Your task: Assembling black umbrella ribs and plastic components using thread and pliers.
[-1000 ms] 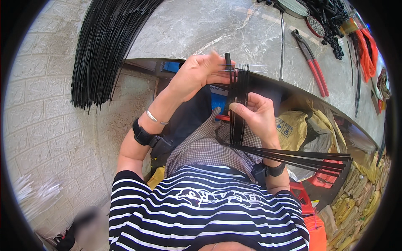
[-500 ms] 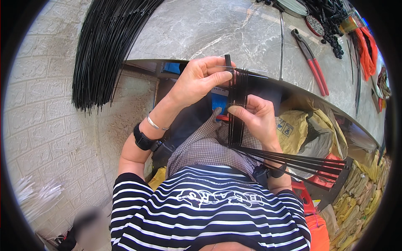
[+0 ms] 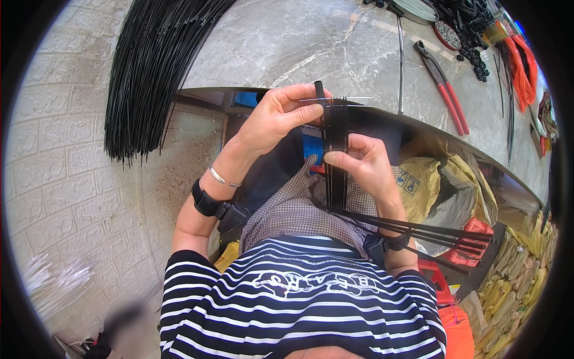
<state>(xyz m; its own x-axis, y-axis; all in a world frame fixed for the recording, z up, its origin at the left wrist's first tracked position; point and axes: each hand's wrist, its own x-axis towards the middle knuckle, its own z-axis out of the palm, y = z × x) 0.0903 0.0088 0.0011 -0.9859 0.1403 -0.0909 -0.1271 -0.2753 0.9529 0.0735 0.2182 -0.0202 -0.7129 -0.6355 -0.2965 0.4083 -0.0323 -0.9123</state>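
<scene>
My left hand (image 3: pixel 281 116) pinches a short black rod (image 3: pixel 319 90) between thumb and fingers, its upper end sticking out above them. Thin silvery wires (image 3: pixel 359 106) cross the top of a narrow panel of black strips (image 3: pixel 338 188), beside the rod. Lower down, my right hand (image 3: pixel 368 163) grips this panel, thumb against its left edge. The panel hangs upright over my lap. From its bottom, several longer flat black strips (image 3: pixel 439 232) fan out to the right, passing over my right forearm. Which fingers press on the wires is hidden.
A grey marbled table (image 3: pixel 287 48) lies ahead, with red-handled cutters (image 3: pixel 445 93) on it. At far left hangs a bundle of thin black rods (image 3: pixel 158 78). Small black parts (image 3: pixel 475 63) and a dish of grains (image 3: pixel 447 36) stand at far right. Yellow sacks (image 3: pixel 421 185) lie below.
The black rod has shifted slightly left and now leans left at its top. The wires stick out differently across the panel top. Both hands keep their grips, with only small movement.
</scene>
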